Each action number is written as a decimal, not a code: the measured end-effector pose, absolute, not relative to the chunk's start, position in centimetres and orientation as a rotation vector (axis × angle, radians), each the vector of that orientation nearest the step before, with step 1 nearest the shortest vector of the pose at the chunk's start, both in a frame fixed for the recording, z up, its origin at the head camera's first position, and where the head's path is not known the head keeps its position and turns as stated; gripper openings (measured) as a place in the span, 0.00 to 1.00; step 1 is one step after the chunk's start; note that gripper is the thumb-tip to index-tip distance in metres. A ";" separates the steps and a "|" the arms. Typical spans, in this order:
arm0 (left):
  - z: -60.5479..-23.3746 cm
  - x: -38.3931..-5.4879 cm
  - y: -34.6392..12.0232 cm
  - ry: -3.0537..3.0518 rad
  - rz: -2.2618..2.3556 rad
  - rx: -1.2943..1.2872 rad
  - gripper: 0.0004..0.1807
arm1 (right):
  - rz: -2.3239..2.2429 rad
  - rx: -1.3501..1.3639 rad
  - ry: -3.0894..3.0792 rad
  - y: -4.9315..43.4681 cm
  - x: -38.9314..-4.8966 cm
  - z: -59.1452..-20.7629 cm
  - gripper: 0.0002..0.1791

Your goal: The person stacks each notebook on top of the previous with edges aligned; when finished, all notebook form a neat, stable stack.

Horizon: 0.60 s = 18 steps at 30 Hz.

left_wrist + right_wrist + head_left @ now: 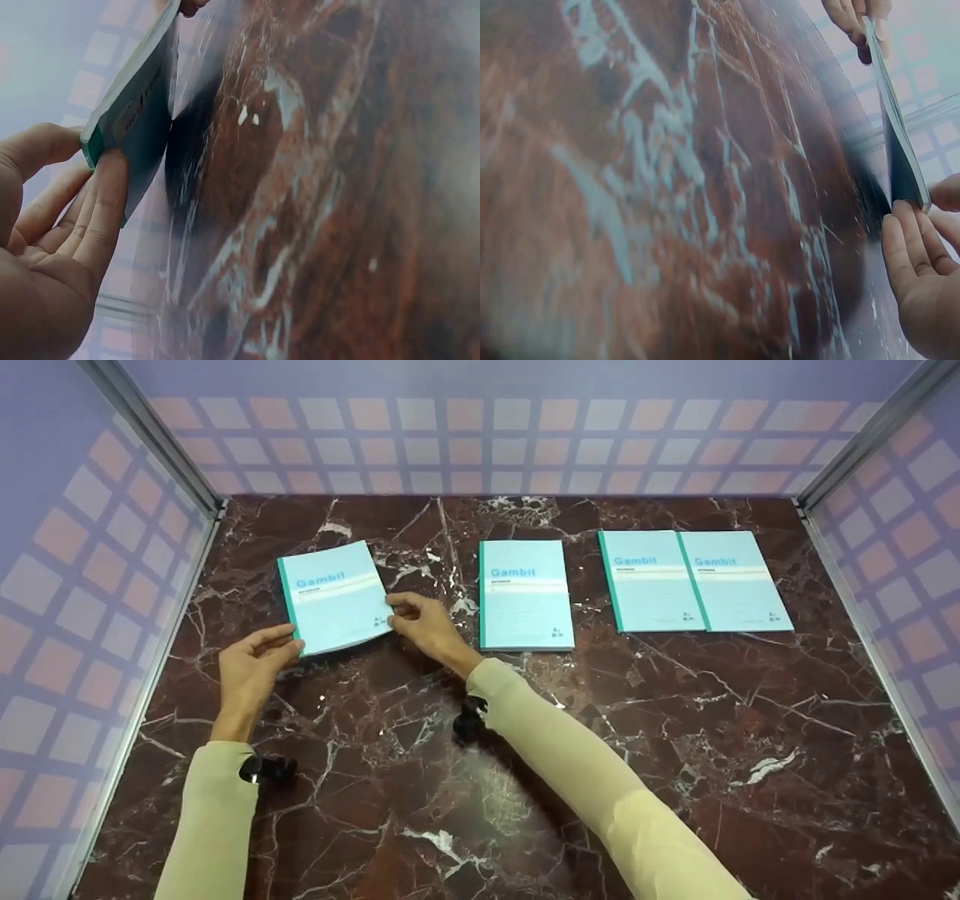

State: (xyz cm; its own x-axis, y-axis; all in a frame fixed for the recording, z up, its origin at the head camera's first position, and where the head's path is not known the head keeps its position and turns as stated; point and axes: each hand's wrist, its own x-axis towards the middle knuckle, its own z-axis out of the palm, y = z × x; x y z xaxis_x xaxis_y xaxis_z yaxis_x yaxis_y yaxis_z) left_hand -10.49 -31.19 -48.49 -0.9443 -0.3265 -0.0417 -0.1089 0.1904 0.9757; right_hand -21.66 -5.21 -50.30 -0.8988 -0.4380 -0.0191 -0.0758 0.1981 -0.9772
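Note:
A light-blue notebook with a green spine and "Gambit" on its cover lies tilted at the left, its near edge lifted off the tabletop. My left hand pinches its spine side near the lower left corner. On the opposite side, my right hand pinches the edge near the lower right corner. In the left wrist view, the thumb is above the notebook and the fingers are beneath it. The right wrist view shows the right hand gripping the notebook likewise.
A matching notebook lies flat at the middle. Farther right are two more, a left one and a right one, side by side. The dark red marble tabletop is bounded by checked walls behind and at both sides.

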 end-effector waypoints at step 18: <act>-47.4 -11.3 -27.7 -2.424 -1.599 0.251 0.19 | -1.813 -0.555 2.186 -0.6 -21.5 -49.5 0.20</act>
